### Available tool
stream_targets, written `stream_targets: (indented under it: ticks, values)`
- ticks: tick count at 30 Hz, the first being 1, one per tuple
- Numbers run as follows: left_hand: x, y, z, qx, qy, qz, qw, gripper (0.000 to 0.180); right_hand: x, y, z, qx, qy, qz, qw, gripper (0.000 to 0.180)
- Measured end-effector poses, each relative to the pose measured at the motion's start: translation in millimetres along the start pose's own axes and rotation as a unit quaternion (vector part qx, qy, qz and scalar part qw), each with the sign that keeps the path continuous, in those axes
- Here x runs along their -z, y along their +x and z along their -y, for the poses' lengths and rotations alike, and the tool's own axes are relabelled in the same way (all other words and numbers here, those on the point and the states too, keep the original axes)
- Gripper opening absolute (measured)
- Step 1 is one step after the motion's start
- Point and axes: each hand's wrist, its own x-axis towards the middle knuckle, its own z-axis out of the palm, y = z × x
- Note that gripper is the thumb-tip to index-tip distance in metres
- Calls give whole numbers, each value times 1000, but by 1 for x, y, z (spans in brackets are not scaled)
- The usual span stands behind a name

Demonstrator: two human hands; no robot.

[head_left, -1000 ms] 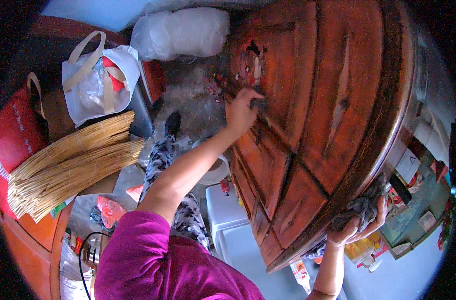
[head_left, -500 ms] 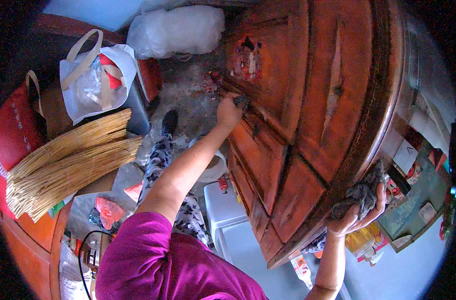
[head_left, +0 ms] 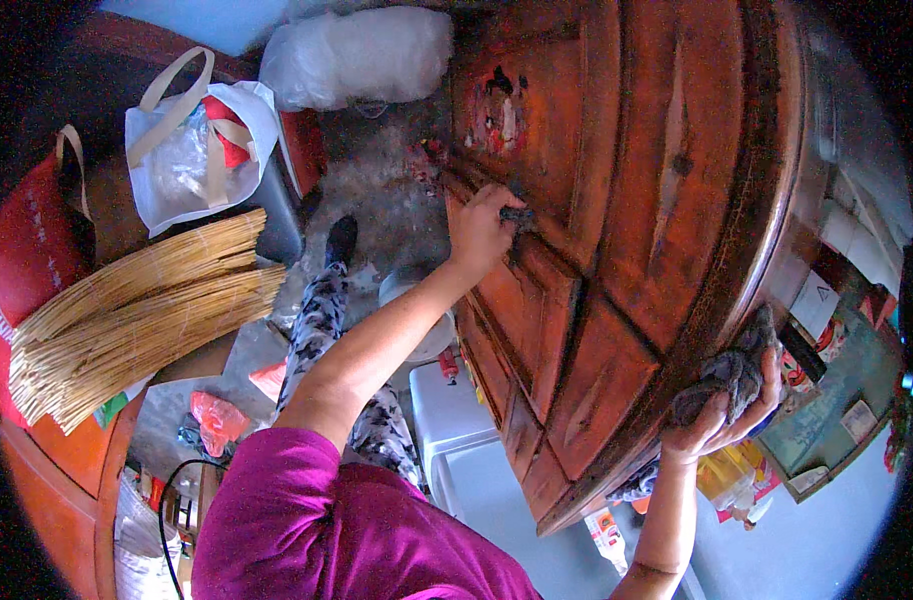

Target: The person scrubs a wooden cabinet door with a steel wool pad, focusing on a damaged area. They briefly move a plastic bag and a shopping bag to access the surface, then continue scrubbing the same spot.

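My left hand [head_left: 483,235] is closed on a small dark thing [head_left: 518,214], too little of which shows to name. It presses this against the raised trim on the front of a reddish-brown wooden cabinet [head_left: 562,300]. My right hand [head_left: 717,420] grips a bunched dark grey rag [head_left: 732,380] by the cabinet's worn top edge. The fingers wrap the rag from below and from its right side. A small painted figure [head_left: 505,108] shows on the panel beyond my left hand.
At left are a white tote bag [head_left: 162,175], a bundle of thin bamboo sticks [head_left: 152,310] and a red bag [head_left: 37,260]. A bucket [head_left: 432,335] and grey-white boxes [head_left: 462,430] stand below the cabinet. A plastic-wrapped bundle [head_left: 362,60] lies at the back. Packages [head_left: 732,480] sit at right.
My left hand has slid to the right along the cabinet trim, and the dark thing has moved with it. My right hand and the rag have shifted only slightly.
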Motion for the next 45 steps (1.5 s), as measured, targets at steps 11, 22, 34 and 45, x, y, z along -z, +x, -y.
stream_targets:
  ticks: [11, 22, 34, 45]
  values:
    - [8, 12, 23, -30, 10, 62, 998, 34, -6, 5, 0, 25, 2, 8, 1000, 67]
    - [13, -22, -42, -308, -45, -26, 950, 34, -3, 3, 1, 26, 29, 10, 999, 63]
    - [27, -29, -96, -295, 114, 17, 949, 36, -4, 12, -2, 93, 27, -10, 995, 49]
    - [74, -16, -78, -197, 49, -55, 978, 27, 24, 5, 11, 73, -173, -96, 977, 49]
